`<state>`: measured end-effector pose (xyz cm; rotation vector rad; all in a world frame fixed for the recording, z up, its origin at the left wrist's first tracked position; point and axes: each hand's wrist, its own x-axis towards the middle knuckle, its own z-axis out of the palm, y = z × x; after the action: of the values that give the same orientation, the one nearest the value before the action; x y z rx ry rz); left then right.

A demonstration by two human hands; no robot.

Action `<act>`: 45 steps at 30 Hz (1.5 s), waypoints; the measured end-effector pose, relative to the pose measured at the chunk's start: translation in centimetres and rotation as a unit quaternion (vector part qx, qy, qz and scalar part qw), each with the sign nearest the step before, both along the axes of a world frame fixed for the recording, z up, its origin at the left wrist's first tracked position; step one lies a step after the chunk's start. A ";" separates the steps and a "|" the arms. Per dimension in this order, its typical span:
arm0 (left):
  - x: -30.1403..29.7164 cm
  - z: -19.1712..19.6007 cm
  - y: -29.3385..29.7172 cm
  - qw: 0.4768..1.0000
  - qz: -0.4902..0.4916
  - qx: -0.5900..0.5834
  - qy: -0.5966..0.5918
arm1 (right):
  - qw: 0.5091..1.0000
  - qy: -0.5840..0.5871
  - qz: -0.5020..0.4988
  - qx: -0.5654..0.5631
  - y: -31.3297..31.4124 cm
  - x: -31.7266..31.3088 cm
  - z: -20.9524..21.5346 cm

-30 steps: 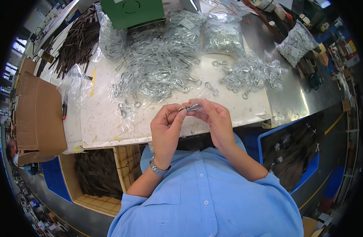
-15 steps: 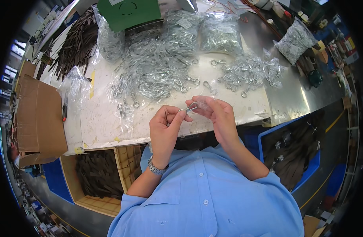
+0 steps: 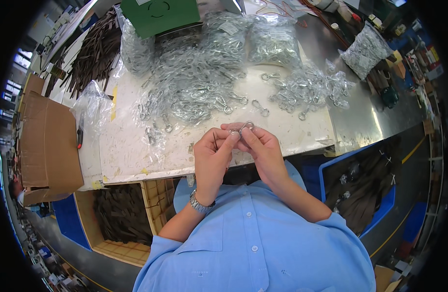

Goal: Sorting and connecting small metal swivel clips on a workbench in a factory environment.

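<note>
My left hand (image 3: 213, 155) and my right hand (image 3: 259, 146) meet just above the near edge of the white worktop (image 3: 136, 151). Between their fingertips they pinch one small metal snap hook (image 3: 244, 128), its ring end sticking up past my right thumb. A wristwatch sits on my left wrist. Just beyond my hands lies a big heap of loose metal snap hooks (image 3: 195, 82). A smaller scatter of hooks (image 3: 307, 90) lies to the right of it.
Clear plastic bags of hooks (image 3: 272, 39) and another bag (image 3: 365, 48) stand at the back, beside a green box (image 3: 160, 14). Dark straps (image 3: 92, 58) lie at the left. A cardboard box (image 3: 44, 141) sits left; wooden crates (image 3: 121, 214) and a blue bin (image 3: 365, 185) hold straps below.
My hands have stayed near the table edge, shifting slightly. The hook has turned between my fingers, and its ring now stands up above my right thumb.
</note>
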<state>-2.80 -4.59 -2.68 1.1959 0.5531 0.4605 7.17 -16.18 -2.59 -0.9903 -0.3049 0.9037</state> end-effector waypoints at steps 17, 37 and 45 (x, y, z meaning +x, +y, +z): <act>-1.2 4.1 4.5 0.965 -0.253 0.058 0.047 | 0.790 -0.589 -0.025 -0.169 -2.5 1.8 1.6; -1.8 3.8 2.8 0.949 -0.290 0.095 0.084 | 0.809 -0.558 -0.006 -0.184 -3.4 0.9 0.6; -1.9 3.1 6.3 0.930 -0.347 0.102 0.070 | 0.928 -0.098 0.330 -0.139 -4.7 3.2 3.1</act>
<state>-4.72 1.69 0.41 1.5367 0.1731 -0.1801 10.38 -20.84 0.54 -1.2700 -0.7235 1.4916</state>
